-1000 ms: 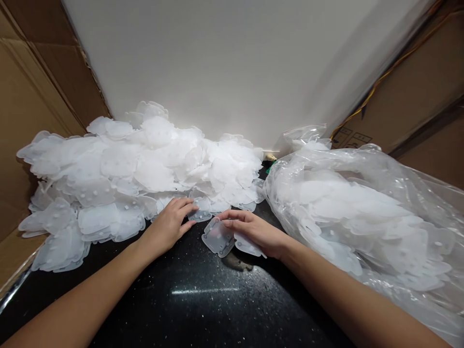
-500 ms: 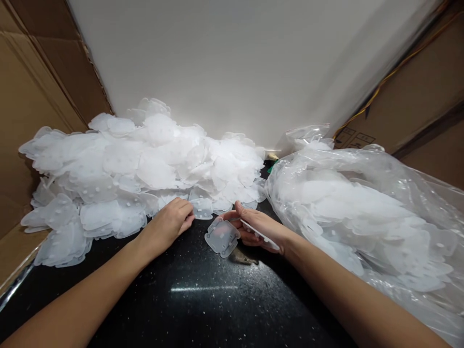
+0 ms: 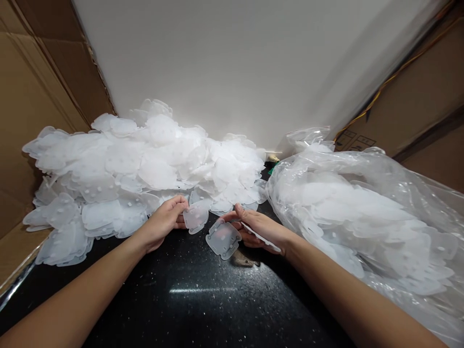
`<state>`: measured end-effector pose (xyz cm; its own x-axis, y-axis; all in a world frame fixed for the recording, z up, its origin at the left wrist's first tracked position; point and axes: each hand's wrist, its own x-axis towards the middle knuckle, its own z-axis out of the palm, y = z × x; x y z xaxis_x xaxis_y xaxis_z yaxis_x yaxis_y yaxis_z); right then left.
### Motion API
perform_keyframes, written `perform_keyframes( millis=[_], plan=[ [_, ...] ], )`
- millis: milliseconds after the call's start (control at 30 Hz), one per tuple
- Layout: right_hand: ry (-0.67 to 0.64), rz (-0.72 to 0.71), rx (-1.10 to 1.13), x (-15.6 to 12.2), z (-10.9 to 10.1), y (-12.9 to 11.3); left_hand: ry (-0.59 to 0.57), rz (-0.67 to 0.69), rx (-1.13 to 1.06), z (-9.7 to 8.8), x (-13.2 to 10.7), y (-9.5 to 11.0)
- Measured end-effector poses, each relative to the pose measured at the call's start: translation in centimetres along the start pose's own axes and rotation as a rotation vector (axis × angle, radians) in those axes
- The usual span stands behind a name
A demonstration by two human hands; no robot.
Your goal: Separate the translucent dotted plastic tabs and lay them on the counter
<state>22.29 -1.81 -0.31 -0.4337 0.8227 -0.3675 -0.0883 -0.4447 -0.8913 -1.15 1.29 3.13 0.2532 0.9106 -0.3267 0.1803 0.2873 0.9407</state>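
A big heap of translucent white plastic pieces [image 3: 145, 164] lies on the black speckled counter [image 3: 203, 299] against the wall. My left hand [image 3: 165, 220] pinches one plastic piece [image 3: 195, 217] at the heap's front edge, lifted slightly. My right hand [image 3: 259, 227] is closed on a thin stack of the same pieces [image 3: 261, 236], held on edge. A single piece [image 3: 224, 238] lies flat on the counter between my hands, just left of my right fingers.
A clear plastic bag [image 3: 362, 208] full of the same pieces fills the right side. Cardboard boxes [image 3: 32, 96] stand at the left and at the right [image 3: 427, 101]. A small brown chip [image 3: 244, 261] marks the counter under my right wrist.
My left hand has picked one piece off the heap's edge and raised it. My right hand has turned its stack on edge, leaving a single piece flat on the counter.
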Motion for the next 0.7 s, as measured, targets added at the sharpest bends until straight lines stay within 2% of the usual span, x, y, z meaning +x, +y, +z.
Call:
perform_keyframes(
  millis=[100, 267, 367, 700],
  plan=[
    [-0.005, -0.008, -0.002, 0.11, -0.14, 0.08, 0.013, 0.0, -0.002, -0.23, 0.05, -0.29],
    [-0.015, -0.03, -0.037, 0.01, -0.11, -0.2, -0.075, -0.014, 0.037, -0.73, 0.19, -0.82],
    [-0.051, -0.045, -0.074, -0.09, -0.03, -0.41, -0.084, -0.003, 0.051, -0.82, 0.27, -0.92],
    [-0.042, -0.101, -0.071, 0.17, -0.19, 0.0, -0.139, -0.066, -0.074, -0.67, 0.1, -0.91]
  ],
)
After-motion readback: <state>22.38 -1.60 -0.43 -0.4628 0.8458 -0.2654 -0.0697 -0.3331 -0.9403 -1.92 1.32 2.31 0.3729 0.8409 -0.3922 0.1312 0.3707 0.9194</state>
